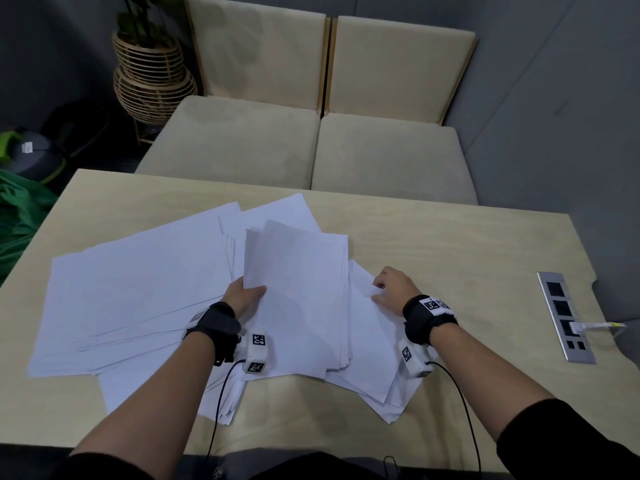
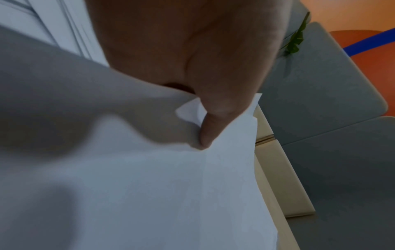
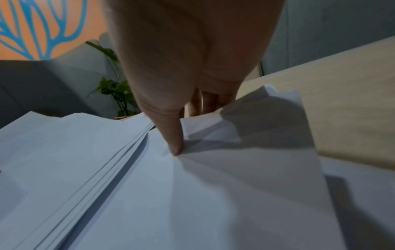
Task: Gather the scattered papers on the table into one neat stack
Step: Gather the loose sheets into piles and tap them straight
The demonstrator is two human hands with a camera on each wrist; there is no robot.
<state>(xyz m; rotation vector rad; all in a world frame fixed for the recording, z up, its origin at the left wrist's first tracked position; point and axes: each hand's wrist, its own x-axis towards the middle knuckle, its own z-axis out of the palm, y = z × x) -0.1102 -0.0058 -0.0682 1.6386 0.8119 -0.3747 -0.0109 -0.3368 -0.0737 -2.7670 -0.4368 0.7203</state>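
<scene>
Many white paper sheets (image 1: 138, 289) lie fanned over the light wooden table (image 1: 450, 244). My left hand (image 1: 246, 296) pinches the near edge of a bundle of sheets (image 1: 298, 271) lifted at the middle; in the left wrist view the thumb (image 2: 213, 121) presses on that paper (image 2: 171, 186). My right hand (image 1: 391, 289) grips the far corner of the right-hand sheets (image 1: 367, 341), thumb on top and fingers curled under. In the right wrist view the thumb (image 3: 171, 135) pins a creased sheet (image 3: 235, 169) beside a thicker pile (image 3: 74, 160).
A metal socket strip (image 1: 564, 317) with a plugged white cable is set into the table at the right. Two beige cushioned seats (image 1: 311, 150) stand behind the table. A wicker plant stand (image 1: 152, 77) and green bags (image 1: 20, 209) are at the left.
</scene>
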